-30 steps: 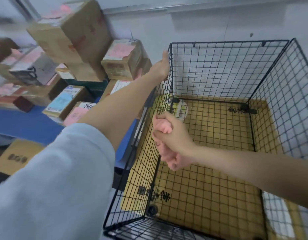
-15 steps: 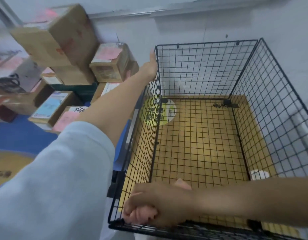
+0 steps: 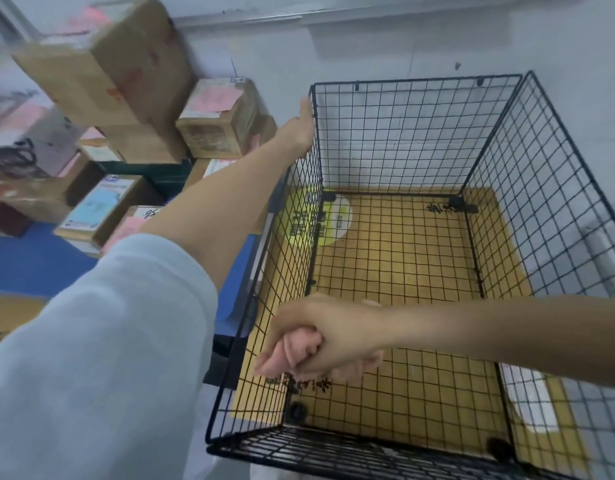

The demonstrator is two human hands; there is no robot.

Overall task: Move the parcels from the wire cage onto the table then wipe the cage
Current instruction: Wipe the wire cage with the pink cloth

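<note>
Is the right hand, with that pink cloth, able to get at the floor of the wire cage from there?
Probably yes. The cage is open on top, the right hand gripping the pink cloth is inside by the left wall, and nothing shows between it and the floor.

The black wire cage [image 3: 416, 80] stands upright and open-topped, a bunched pink cloth [image 3: 299, 351] low inside against its near left wall, while the brown cardboard parcels [image 3: 108, 64], several bearing pink labels, sit stacked on the blue table [image 3: 32, 261] just beside it
</note>
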